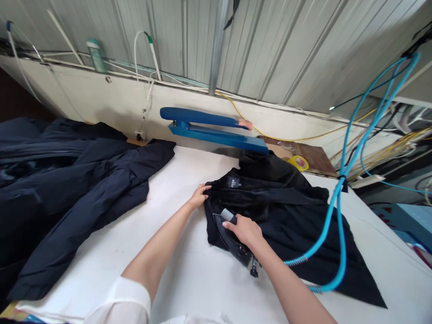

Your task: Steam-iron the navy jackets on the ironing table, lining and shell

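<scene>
Left grip: a bare hand [198, 197] at the far left corner of the black cloth garment with a dark neck label [290, 225], fingertips touching its edge; whether they pinch the cloth, I cannot tell.
Iron: black body, grey-topped handle [229, 216], over the garment's near left part, tip pointing away and left.
Right grip: a bare hand [246, 229] closed around the iron's handle, above the garment.
Dark padded jacket [111, 189]: spread well left of the garment.
Desk: white, flat-topped [182, 180], under garment and jacket.
Pale green bottle [96, 56]: on the wall ledge, beyond and left of the garment.
Blue sleeve board [209, 128]: just beyond the garment.
Wall: grey ribbed metal [168, 36], behind the garment.
Yellow tape roll [299, 163]: near the garment's far side.
Light-blue hoses [329, 220]: looping over the garment's right part.
</scene>
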The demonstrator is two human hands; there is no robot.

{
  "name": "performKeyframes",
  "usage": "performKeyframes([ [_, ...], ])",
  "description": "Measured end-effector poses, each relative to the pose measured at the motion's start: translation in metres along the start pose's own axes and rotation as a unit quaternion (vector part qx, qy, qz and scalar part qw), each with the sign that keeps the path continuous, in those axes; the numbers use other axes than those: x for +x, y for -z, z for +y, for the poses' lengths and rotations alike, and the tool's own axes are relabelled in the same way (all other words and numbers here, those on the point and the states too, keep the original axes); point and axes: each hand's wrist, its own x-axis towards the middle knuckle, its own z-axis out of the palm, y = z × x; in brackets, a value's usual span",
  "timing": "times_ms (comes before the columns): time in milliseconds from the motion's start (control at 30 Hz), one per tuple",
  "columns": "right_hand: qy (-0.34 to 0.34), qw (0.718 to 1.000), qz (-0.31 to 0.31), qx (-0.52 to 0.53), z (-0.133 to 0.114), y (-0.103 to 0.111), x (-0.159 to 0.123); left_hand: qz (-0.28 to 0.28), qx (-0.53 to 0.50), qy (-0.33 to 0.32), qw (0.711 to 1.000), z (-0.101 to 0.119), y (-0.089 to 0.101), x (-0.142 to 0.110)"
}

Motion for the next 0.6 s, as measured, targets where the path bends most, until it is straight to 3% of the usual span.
performKeyframes([
  [200, -0.011, 1.0, 0.024, 0.002, -0.027, 0.003, 0.015, 0.092, -0.01, 0.035, 0.995, 0.0, 0.001, -0.01],
  [433, -0.042, 0.998, 0.035, 0.021, -0.062, 0.014, 0.042, 0.258, 0.016, 0.129, 0.957, 0.004, 0.021, -0.064],
  [600, 0.023, 1.0, 0.013, -0.007, -0.073, 0.017, 0.054, 0.328, -0.019, 0.124, 0.936, 0.019, 0.037, -0.099],
])
